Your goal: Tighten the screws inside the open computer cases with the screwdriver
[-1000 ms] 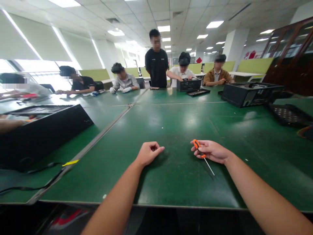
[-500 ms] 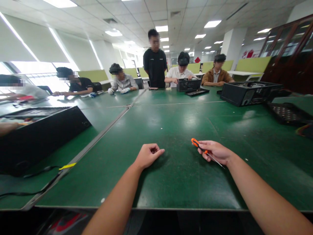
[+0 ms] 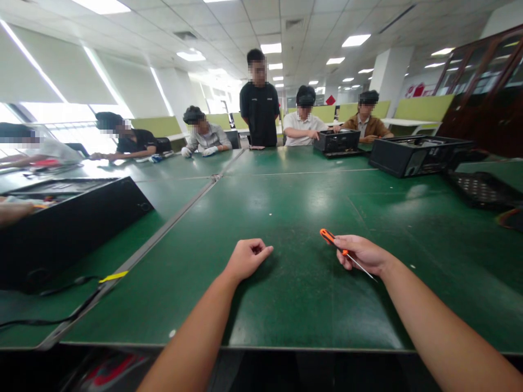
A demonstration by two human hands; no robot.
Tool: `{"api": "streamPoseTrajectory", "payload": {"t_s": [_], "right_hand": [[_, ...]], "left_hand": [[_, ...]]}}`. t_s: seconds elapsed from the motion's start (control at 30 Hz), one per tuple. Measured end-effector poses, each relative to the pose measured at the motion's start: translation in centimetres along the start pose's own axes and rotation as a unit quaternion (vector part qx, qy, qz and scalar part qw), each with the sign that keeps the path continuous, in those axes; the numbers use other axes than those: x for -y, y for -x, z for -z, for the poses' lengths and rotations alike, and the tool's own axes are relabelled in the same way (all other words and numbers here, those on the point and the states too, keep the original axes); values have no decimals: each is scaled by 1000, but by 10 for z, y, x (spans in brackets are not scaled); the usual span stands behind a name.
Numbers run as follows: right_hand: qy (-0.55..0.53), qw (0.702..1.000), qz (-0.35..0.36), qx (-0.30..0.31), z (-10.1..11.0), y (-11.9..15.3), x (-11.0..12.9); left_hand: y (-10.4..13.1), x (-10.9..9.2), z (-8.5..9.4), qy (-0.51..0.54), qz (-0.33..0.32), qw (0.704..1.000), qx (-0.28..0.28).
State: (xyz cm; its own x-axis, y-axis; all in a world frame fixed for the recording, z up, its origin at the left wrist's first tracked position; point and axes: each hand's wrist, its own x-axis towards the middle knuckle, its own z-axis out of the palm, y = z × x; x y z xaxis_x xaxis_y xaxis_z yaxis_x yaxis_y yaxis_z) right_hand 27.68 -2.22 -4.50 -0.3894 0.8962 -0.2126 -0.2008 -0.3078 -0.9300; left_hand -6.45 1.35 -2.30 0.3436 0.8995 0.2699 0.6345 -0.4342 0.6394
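Note:
In the head view my right hand holds a screwdriver with an orange and black handle. Its thin metal shaft points down and to the right, toward my wrist. My left hand rests on the green table, left of the screwdriver, with its fingers curled and the thumb pointing right. Nothing shows in the left hand.
A large black case stands at the left, a person's hand at it. Another black case and a perforated panel lie at the right. Across the table several people sit and one stands. A black cable runs at lower left.
The screwdriver handle has shifted slightly in my right hand, whose fingers have moved a little. Across the table, a person in white has moved a black case to the right.

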Motion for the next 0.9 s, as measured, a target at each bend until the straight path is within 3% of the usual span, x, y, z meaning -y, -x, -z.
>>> {"api": "streamPoseTrajectory", "payload": {"t_s": [0.9], "right_hand": [[-15,999,-6,-34,-3,0,0]], "left_hand": [[1,-3,2,-5,11,1000,0]]}}
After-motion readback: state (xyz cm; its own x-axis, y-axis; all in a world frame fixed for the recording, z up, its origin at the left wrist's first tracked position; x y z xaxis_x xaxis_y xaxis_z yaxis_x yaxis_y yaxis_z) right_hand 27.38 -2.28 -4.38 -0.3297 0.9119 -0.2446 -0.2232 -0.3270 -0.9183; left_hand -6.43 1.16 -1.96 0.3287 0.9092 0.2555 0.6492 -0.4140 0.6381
